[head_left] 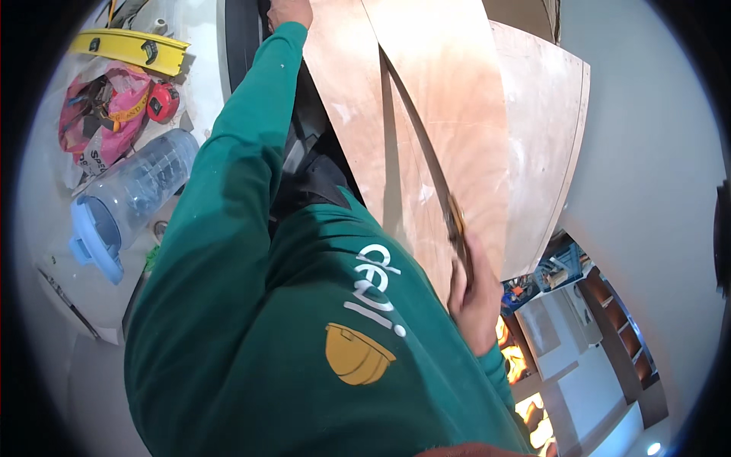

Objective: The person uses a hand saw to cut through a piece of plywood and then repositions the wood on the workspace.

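Observation:
A large pale plywood panel (343, 107) lies across the middle, with a long narrow dark strip (426, 156) running diagonally over it; whether this is a separate piece or a cut edge is hard to tell. My right hand (476, 297), lower right, has its fingers closed round the lower end of that strip, where a tan edge shows. At the top, my left hand (288, 14) is beside the panel's left edge, cut off by the picture, its fingers hidden. My left arm, in a green sleeve, stretches up along the dark gap left of the panel.
Another board (548, 137) is behind at right. On the left are a yellow level (126, 47), pink bag (99, 114), red tape measure (162, 103) and blue-lidded bottle (137, 190). A grey wall (643, 114) rises at right, above a tool crate (556, 266) and shelving (624, 335).

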A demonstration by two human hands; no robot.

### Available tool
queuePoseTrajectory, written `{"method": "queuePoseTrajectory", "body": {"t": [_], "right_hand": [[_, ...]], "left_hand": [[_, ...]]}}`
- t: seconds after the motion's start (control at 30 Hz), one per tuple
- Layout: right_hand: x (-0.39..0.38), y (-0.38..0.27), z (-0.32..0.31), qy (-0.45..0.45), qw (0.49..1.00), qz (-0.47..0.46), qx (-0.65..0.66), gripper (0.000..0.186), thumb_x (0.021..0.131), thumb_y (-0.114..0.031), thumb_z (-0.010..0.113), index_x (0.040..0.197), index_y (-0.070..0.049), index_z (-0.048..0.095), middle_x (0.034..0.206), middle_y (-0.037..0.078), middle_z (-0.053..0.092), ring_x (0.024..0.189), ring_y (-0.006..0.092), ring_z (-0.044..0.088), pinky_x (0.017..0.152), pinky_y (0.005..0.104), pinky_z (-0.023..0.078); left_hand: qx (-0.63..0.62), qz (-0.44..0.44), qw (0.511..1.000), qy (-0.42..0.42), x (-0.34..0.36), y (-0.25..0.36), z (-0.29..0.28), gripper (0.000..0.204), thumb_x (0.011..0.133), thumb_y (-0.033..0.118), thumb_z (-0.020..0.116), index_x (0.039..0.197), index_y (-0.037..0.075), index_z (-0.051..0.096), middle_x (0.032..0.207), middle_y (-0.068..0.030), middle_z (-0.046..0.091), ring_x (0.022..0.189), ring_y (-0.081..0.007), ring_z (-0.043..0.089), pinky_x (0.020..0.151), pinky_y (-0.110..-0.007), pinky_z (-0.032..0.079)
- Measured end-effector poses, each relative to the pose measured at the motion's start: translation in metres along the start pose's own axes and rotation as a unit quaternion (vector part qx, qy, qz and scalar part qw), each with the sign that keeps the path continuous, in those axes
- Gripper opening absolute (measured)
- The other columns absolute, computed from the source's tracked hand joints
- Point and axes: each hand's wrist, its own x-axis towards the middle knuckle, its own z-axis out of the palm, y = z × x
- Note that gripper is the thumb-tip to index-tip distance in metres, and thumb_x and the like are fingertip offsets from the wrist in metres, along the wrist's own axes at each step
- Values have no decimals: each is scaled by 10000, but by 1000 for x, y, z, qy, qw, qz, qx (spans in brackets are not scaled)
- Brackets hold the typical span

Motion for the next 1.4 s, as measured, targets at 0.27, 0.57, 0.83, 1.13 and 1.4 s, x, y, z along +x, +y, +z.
{"method": "queuePoseTrajectory", "body": {"t": [0.27, 0.57, 0.83, 1.13, 1.4], "right_hand": [[152, 58, 119, 77, 983, -145, 86, 590, 991, -56, 612, 1553, -138, 456, 1149, 249, 729, 995, 481, 691, 860, 545, 565], [15, -5, 9, -18, 998, 67, -3, 531, 1010, -16, 623, 1530, -87, 543, 1342, 218, 713, 1227, 378, 704, 996, 429, 575], [152, 53, 105, 39, 991, -112, 63, 478, 999, -88, 617, 1475, -90, 568, 1236, 276, 712, 1090, 484, 678, 904, 531, 562], [19, 19, 14, -16, 999, 40, 15, 535, 1000, -1, 626, 1524, -78, 546, 1373, 225, 701, 1261, 376, 695, 1037, 442, 569], [128, 58, 100, 92, 981, -166, 36, 511, 1019, -75, 608, 1522, -111, 522, 1281, 249, 711, 1135, 449, 692, 924, 515, 575]], "left_hand": [[-14, 9, 999, -30, -9, 5, -11, 974, 988, 636, 632, 1574, -104, 395, 1519, -412, 501, 1447, -517, 485, 1239, -493, 364], [-9, 7, 1000, 6, 1, -1, 0, 947, 985, 617, 641, 1570, -92, 413, 1511, -414, 507, 1439, -526, 486, 1231, -504, 366], [-12, 30, 999, -1, -1, -7, -5, 953, 981, 629, 643, 1558, -97, 424, 1478, -424, 530, 1415, -536, 507, 1227, -503, 373], [-30, 15, 999, 16, 4, -9, 4, 965, 975, 639, 650, 1561, -92, 416, 1494, -410, 524, 1432, -533, 489, 1227, -511, 372], [-34, 13, 999, -25, -1, 4, -10, 949, 983, 629, 638, 1557, -96, 426, 1493, -414, 524, 1441, -526, 484, 1227, -503, 375]]}}
